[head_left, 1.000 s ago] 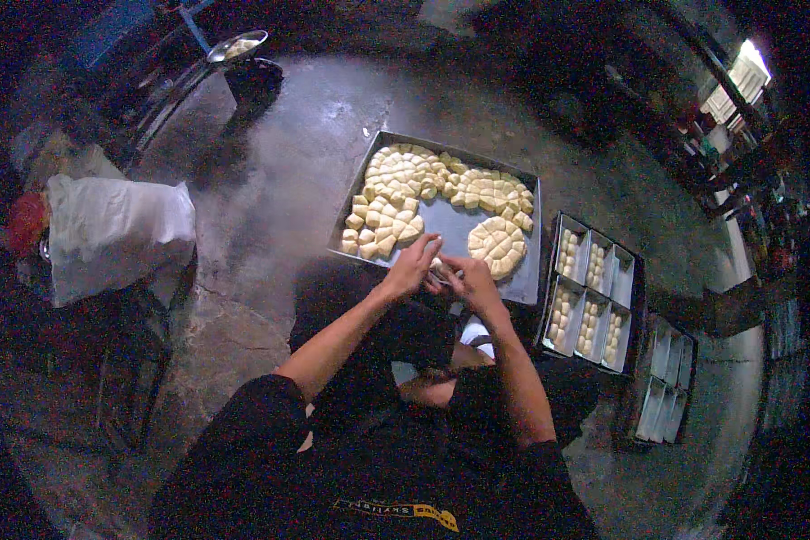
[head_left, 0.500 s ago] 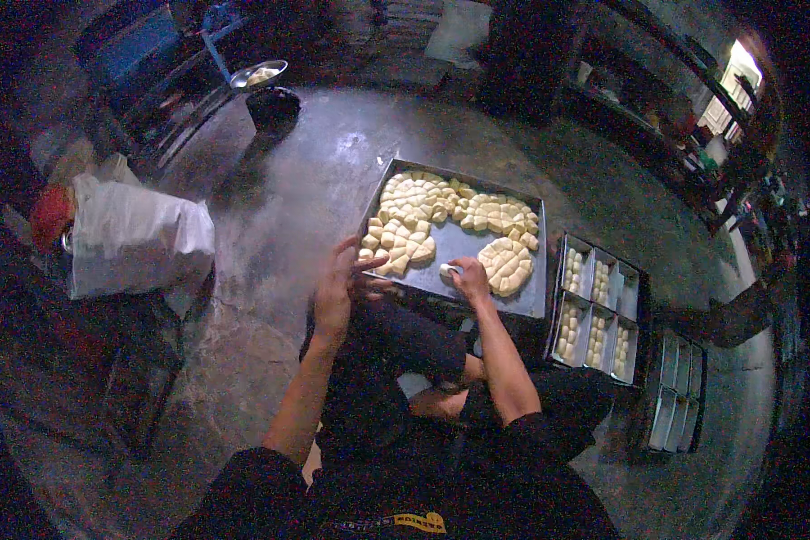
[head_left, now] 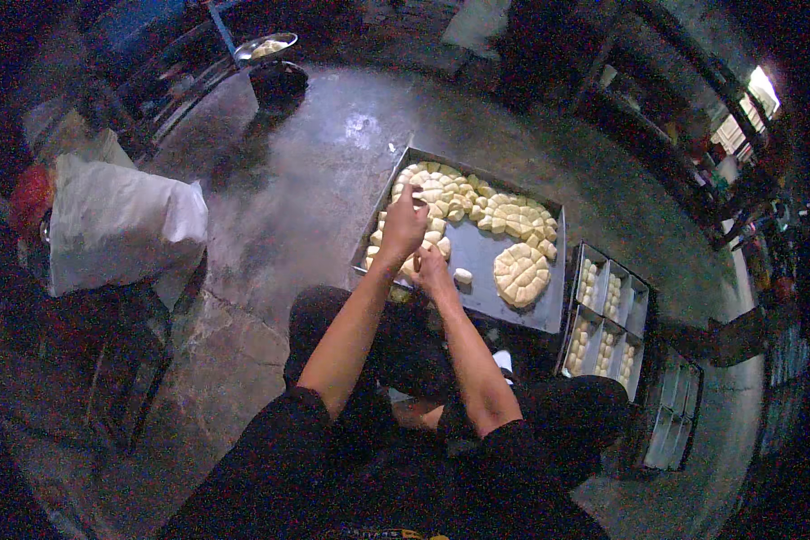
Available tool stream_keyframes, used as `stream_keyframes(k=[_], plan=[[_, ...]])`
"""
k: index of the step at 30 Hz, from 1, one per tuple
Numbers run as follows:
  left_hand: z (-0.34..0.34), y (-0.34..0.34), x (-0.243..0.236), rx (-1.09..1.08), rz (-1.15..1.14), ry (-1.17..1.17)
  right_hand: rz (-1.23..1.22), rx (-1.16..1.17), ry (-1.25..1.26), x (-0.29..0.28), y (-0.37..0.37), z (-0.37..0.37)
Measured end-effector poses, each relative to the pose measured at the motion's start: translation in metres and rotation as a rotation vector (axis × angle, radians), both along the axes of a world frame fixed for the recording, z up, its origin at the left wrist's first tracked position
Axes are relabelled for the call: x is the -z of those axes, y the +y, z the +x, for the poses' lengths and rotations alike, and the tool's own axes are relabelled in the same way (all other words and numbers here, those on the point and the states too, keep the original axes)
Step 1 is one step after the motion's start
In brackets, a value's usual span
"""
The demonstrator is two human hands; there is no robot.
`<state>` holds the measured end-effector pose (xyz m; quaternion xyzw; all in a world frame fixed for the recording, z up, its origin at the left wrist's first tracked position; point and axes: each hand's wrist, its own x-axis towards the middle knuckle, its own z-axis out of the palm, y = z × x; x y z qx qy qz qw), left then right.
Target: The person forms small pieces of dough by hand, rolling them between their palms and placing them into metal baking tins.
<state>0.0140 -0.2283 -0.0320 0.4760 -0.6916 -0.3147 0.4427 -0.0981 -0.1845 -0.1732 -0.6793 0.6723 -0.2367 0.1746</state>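
Two trays sit on the concrete floor before you: the big dark baking tray straight ahead, and right of it a divided tin with rows of small dough pieces. Well to the left leans a white sack. On the big tray, cut dough pieces crowd its far and left sides, a round scored cluster lies near its right edge, and one loose piece sits on bare metal. Your left hand hovers over the left pieces, fingers bunched narrow; whether they pinch dough, I cannot tell. Your right hand rests at the tray's near edge, its grip hidden too. The soft pieces touch one another, so a careless pull could stretch or tear neighbours.
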Motion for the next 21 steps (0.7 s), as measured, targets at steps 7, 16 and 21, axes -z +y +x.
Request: stream_keyframes(k=[7,16,21], plan=[[0.014,-0.017,0.121,0.260,0.131,-0.088,-0.281,0.042,-0.073,0.012,-0.021,-0.003],[-0.012,0.017,0.064,0.304,0.394,-0.118,0.168,-0.144,-0.433,-0.132,0.052,-0.092],[-0.054,0.088,-0.019,0.717,0.882,0.519,-0.218,0.077,-0.251,-0.191,0.124,-0.114]])
